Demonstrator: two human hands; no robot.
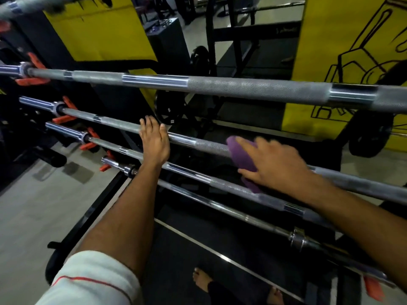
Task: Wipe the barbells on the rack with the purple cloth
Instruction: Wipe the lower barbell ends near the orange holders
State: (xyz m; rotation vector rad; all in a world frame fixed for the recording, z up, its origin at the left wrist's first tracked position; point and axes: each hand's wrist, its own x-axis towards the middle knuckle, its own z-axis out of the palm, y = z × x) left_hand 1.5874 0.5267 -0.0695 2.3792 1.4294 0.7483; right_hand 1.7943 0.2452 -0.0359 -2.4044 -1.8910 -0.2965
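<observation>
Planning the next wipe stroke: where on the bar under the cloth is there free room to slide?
Free: knurled steel bar between left hand and purple cloth under right hand; also left of that hand towards the orange rack hooks. Crowded: narrow gaps to the lower bars.

Several barbells lie one below another on the rack, each running from upper left to lower right. The second barbell serves as the landmark. Above it lies the top barbell; below it, nearer the person, lie the third barbell and then the lowest barbell. The left hand rests on the second barbell, left of its middle. Further right along the same bar, the cloth drapes over it and hangs down to the third barbell, with the right hand on top of the cloth. The rack's hooks hold the bars at their left ends. Two bare feet stand on the floor below the lowest barbell.
</observation>
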